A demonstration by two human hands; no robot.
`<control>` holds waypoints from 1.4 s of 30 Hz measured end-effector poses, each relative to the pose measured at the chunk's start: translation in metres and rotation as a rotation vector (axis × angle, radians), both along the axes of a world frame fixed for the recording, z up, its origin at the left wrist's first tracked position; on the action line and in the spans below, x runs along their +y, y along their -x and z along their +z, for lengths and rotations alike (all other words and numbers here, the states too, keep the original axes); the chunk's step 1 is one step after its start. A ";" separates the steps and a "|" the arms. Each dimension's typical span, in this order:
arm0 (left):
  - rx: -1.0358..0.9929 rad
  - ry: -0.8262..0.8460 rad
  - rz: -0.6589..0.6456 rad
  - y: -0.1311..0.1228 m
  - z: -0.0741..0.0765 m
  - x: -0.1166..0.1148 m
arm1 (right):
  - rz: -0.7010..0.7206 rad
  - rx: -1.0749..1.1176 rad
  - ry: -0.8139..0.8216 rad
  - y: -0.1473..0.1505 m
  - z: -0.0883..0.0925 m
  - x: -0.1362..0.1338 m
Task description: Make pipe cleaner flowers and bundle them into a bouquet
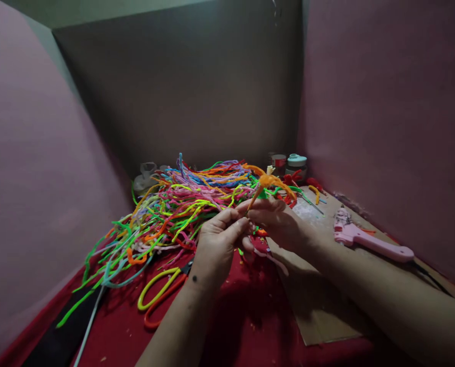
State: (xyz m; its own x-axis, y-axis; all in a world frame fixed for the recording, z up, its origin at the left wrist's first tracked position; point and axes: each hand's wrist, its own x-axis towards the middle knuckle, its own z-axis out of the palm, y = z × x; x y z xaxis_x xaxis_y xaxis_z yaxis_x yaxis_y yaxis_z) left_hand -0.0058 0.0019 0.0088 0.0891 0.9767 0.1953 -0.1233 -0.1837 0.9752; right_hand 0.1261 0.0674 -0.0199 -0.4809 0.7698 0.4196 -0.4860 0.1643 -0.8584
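Note:
My left hand [218, 244] and my right hand [277, 219] meet above the red table surface [250, 326]. Both pinch the stem of a small orange pipe-cleaner flower [268, 182], whose head sticks up just above my fingers. A big tangled heap of coloured pipe cleaners [174, 209] lies behind and to the left of my hands. Scissors with yellow and orange handles [162, 293] rest on the table right below my left hand.
A pink glue gun [365, 239] lies on a sheet of cardboard [319, 316] at the right. Small jars [291, 164] stand at the back corner, with red craft pieces beside them. Pink walls close in the left and right sides.

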 end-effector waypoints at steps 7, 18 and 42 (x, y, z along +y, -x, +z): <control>-0.196 0.173 -0.346 0.009 -0.004 0.004 | 0.167 0.056 0.101 -0.001 0.004 -0.004; -0.168 0.109 -0.385 0.005 0.000 0.001 | -0.012 -0.025 0.022 -0.011 0.028 -0.016; 1.449 -0.025 0.331 -0.037 -0.033 0.094 | -0.166 0.252 0.110 -0.048 0.048 0.016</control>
State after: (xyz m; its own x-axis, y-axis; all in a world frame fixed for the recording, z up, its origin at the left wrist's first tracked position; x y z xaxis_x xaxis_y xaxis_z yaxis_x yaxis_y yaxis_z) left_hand 0.0316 0.0959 -0.0244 -0.0044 0.9887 0.1497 0.9781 -0.0269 0.2063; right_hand 0.1740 0.0829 0.0282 -0.2368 0.8764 0.4194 -0.6595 0.1720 -0.7317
